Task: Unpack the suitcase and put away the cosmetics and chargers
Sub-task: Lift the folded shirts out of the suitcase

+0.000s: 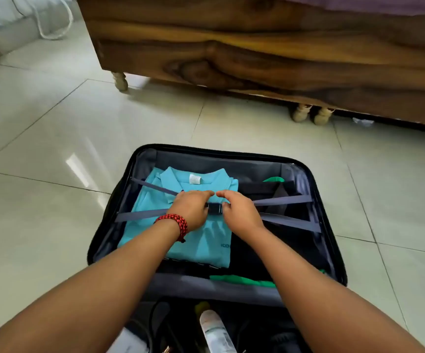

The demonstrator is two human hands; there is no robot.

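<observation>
Fingers point(202, 194) of left hand point(191, 210) and right hand point(242, 212) pinching half-hidden black buckle point(215, 208), thumbs out of sight.

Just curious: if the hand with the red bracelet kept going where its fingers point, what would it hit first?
Probably the right hand: the left hand points across at it, fingertips nearly meeting above the black buckle both hold. Depth is hard to judge.

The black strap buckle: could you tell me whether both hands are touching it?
Touching. The head view shows the left hand and right hand gripping the black strap buckle at its two ends.
</observation>
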